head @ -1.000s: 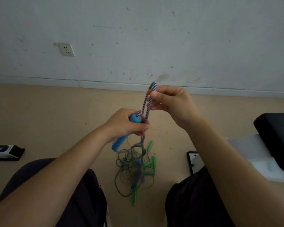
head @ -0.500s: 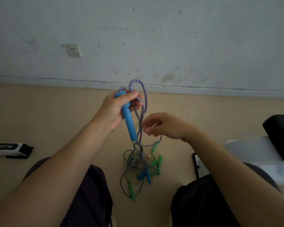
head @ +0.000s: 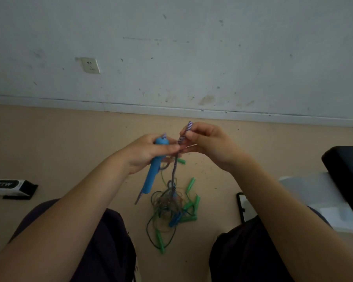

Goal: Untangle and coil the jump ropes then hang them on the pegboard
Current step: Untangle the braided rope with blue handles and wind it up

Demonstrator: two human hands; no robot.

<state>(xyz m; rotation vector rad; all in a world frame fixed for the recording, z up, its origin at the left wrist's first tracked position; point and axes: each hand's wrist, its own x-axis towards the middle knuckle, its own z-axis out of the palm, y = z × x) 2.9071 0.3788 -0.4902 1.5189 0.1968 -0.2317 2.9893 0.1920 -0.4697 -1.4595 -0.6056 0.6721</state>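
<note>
Below both hands, the tangled rope pile [head: 171, 206] blocks the floor [head: 69, 143] between the knees. Left of the left hand [head: 145, 153], bare floor lies open up to a black-and-white box [head: 10, 188]. Right of the right hand [head: 210, 147], a black cushion [head: 346, 176] crowds the way.

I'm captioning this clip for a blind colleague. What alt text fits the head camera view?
Seen from above, a seated person's left hand grips a blue jump-rope handle while the right hand pinches its purple-and-white braided rope just beside it. The rope hangs down into a tangle of thin cords and green handles on the beige floor between the knees.
</note>
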